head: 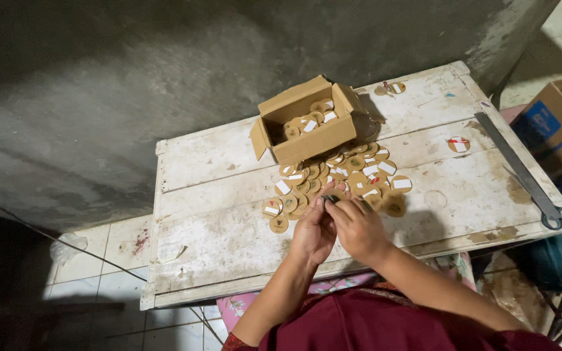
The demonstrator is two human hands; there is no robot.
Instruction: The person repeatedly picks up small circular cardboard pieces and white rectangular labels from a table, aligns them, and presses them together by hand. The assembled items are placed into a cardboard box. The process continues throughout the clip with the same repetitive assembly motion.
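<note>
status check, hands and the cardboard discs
Left hand and right hand together, pinching one small disc. Disc pile beyond fingertips; open box behind. Nothing in the way.

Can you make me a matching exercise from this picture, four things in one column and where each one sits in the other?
Things:
1. cardboard box
2. large scissors
3. pile of round discs
4. both hands

Places:
A. along the table's right edge
B. near the table's front edge, fingertips together
C. at the back of the table, flaps open
D. spread just in front of the box

Pairs: 1-C, 2-A, 3-D, 4-B
</note>
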